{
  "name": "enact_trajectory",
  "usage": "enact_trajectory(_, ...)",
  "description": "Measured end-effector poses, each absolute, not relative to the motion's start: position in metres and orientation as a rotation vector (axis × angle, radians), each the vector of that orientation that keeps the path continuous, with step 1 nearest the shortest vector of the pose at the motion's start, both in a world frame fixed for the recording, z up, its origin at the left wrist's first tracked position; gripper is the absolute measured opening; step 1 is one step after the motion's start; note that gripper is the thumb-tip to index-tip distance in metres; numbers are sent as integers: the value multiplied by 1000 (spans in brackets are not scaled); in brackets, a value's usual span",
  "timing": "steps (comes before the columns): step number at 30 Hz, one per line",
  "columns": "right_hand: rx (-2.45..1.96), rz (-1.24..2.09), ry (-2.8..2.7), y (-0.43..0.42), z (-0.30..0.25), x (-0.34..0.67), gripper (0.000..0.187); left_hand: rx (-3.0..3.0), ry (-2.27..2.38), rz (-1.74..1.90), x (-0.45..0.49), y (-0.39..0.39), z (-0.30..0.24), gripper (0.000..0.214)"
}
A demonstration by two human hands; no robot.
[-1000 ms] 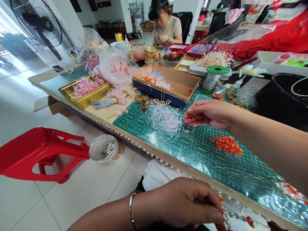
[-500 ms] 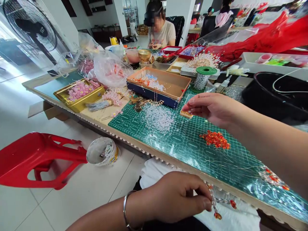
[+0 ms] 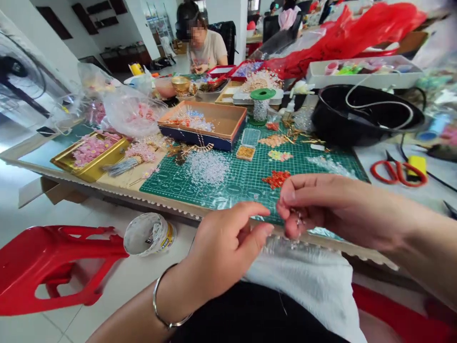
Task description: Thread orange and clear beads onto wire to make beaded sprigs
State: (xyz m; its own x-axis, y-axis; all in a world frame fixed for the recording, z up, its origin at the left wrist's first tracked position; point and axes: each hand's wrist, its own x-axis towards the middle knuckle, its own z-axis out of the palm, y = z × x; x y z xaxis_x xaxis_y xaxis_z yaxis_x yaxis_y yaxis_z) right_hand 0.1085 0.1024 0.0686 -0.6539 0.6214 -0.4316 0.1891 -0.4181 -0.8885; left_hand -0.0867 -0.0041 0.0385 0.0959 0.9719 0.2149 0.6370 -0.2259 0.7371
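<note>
My left hand (image 3: pixel 228 243), with a silver bangle on its wrist, is over my lap at the table edge. Its thumb and forefinger are apart, and no object shows between them. Close beside it on the right, my right hand (image 3: pixel 321 205) is closed with its fingers curled. A small beaded strand (image 3: pixel 299 220) with clear beads hangs at its fingertips; most of it is hidden. Just beyond the right hand, a pile of orange-red beads (image 3: pixel 276 179) lies on the green cutting mat (image 3: pixel 246 183). Farther left is a heap of clear beads (image 3: pixel 209 167).
A small box of gold beads (image 3: pixel 245 153), an open box (image 3: pixel 203 124), a wire spool (image 3: pixel 260 107) and a black basin (image 3: pixel 364 114) stand behind. Red-handled scissors (image 3: pixel 398 172) lie at right. A red stool (image 3: pixel 64 267) and white bucket (image 3: pixel 150 233) are on the floor. Another person (image 3: pixel 205 45) sits opposite.
The view has turned right. My right hand has drawn back from the gold-bead box to beside my left. The beaded strand has left my left fingertips, whose thumb and forefinger have parted.
</note>
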Motion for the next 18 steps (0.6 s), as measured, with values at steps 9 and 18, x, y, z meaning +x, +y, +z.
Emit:
enact_trajectory(9, -1181, 2380, -1025, 48, 29, 165, 22, 1887, 1448, 664, -28, -5, 38, 11)
enact_trajectory(18, -1120, 2400, -834, 18, 8, 210, 25, 1903, 1468, 662, -11, -4, 36, 16)
